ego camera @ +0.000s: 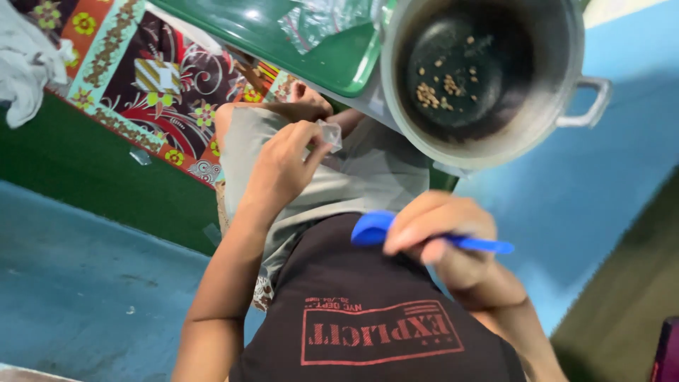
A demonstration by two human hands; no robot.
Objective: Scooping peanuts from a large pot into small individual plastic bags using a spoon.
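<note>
Left hand pinches a small clear plastic bag above the lap; right hand grips a blue plastic spoon. Nearby, a round metal pot holds scattered tan kernels.

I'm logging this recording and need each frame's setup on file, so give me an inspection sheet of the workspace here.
Surface: blue floor with a green mat and a patterned floral cloth on it.
Job's things: metal pot with a side handle, dark inside, a few small tan pieces at the bottom; blue plastic spoon; small clear plastic bag.
Clutter: green tray with crumpled clear plastic on it beside the pot; white cloth at the left edge.
Grippers: left hand pinches the clear bag; right hand holds the blue spoon.
Cables: nothing seen.
Surroundings: the person's own dark printed shirt and grey shorts fill the lower middle; blue floor to the right.
</note>
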